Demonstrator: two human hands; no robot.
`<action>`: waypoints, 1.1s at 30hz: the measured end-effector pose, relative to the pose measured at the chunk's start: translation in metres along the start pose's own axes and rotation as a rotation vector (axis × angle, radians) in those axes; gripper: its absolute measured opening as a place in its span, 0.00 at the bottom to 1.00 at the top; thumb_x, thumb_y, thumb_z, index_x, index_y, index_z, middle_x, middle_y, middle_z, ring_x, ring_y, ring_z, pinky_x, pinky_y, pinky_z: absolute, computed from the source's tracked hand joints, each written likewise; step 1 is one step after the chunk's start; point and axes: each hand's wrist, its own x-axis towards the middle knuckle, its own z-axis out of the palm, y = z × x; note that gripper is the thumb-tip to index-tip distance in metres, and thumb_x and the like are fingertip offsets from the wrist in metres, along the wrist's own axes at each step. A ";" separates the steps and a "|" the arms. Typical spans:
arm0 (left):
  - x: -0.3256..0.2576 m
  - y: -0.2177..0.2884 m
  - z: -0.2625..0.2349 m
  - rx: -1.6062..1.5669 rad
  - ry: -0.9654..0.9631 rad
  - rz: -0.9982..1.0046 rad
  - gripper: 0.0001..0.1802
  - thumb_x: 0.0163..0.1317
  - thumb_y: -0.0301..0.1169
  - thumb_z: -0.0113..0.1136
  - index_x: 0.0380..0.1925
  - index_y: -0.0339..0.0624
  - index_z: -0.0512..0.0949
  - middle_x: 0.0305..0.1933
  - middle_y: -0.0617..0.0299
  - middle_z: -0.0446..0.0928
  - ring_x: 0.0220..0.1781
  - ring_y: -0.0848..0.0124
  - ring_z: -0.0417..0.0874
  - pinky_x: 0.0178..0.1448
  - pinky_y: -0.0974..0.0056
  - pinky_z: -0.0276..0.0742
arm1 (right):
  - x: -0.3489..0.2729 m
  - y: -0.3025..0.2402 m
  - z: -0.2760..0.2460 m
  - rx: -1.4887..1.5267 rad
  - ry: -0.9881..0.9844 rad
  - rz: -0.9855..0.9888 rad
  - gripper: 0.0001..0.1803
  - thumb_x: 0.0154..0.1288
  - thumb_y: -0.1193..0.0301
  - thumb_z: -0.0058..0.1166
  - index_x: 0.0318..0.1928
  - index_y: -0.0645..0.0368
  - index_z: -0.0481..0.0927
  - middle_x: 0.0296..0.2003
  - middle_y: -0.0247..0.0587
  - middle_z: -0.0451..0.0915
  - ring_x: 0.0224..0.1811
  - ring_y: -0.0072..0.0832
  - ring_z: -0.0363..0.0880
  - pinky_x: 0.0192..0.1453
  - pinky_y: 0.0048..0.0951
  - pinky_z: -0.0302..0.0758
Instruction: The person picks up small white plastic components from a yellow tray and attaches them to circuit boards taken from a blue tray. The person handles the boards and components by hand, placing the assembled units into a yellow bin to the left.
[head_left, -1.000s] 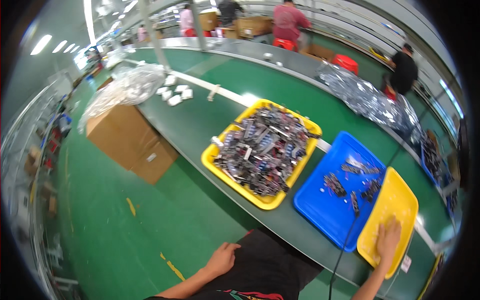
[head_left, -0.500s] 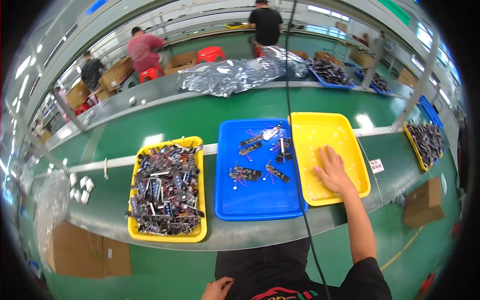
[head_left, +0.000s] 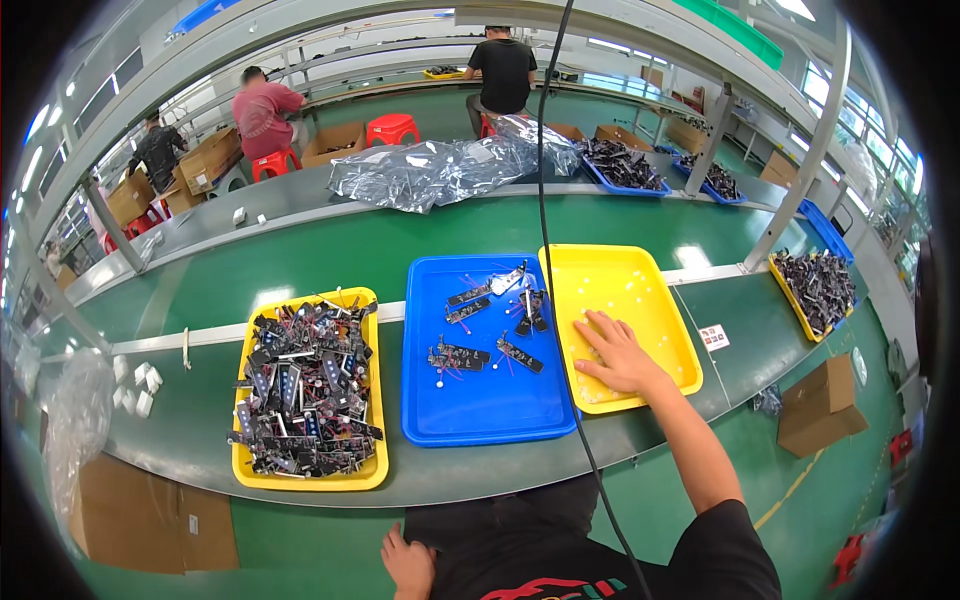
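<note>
Yellow tray [head_left: 652, 308], probably light, stiff and slick, is best held by its rim, I judge, while my right hand [head_left: 620, 358] lies inside, fingers apart.

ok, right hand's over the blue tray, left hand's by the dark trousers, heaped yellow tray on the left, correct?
Not blue: the head view shows the right hand over the yellow tray right of the blue tray. Left hand by the dark trousers and heaped yellow tray on the left are correct.
</note>
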 end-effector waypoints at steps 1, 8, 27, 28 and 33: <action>0.001 -0.005 0.007 -0.073 0.000 0.049 0.12 0.42 0.28 0.67 0.29 0.39 0.78 0.47 0.51 0.75 0.47 0.53 0.76 0.49 0.50 0.74 | -0.003 0.003 -0.002 -0.002 0.002 0.011 0.36 0.65 0.45 0.43 0.66 0.55 0.62 0.67 0.50 0.56 0.71 0.46 0.51 0.73 0.45 0.46; -0.040 0.013 -0.034 -0.476 0.039 0.217 0.19 0.53 0.42 0.65 0.37 0.38 0.81 0.63 0.48 0.65 0.60 0.47 0.69 0.59 0.41 0.66 | 0.006 0.002 -0.002 0.033 -0.008 0.002 0.36 0.64 0.47 0.46 0.66 0.55 0.63 0.67 0.51 0.56 0.70 0.49 0.51 0.72 0.45 0.47; -0.065 0.019 -0.083 -0.734 -0.213 -0.444 0.31 0.51 0.35 0.67 0.56 0.43 0.69 0.63 0.41 0.61 0.62 0.47 0.68 0.64 0.53 0.65 | 0.014 0.030 0.019 0.028 -0.017 -0.174 0.26 0.69 0.68 0.39 0.66 0.56 0.62 0.68 0.47 0.58 0.71 0.41 0.52 0.73 0.36 0.48; -0.066 0.018 -0.080 -0.712 -0.236 -0.415 0.33 0.50 0.35 0.68 0.57 0.43 0.68 0.62 0.41 0.61 0.63 0.48 0.67 0.62 0.53 0.66 | 0.015 0.033 0.019 0.020 -0.035 -0.159 0.27 0.68 0.67 0.38 0.67 0.58 0.60 0.69 0.43 0.57 0.73 0.38 0.50 0.75 0.34 0.45; -0.067 0.015 -0.076 -0.808 -0.257 -0.500 0.44 0.46 0.35 0.72 0.62 0.38 0.61 0.59 0.42 0.66 0.61 0.51 0.69 0.61 0.54 0.68 | 0.015 0.044 0.022 -0.015 -0.009 -0.183 0.26 0.69 0.65 0.38 0.67 0.55 0.61 0.68 0.44 0.58 0.72 0.39 0.51 0.74 0.37 0.47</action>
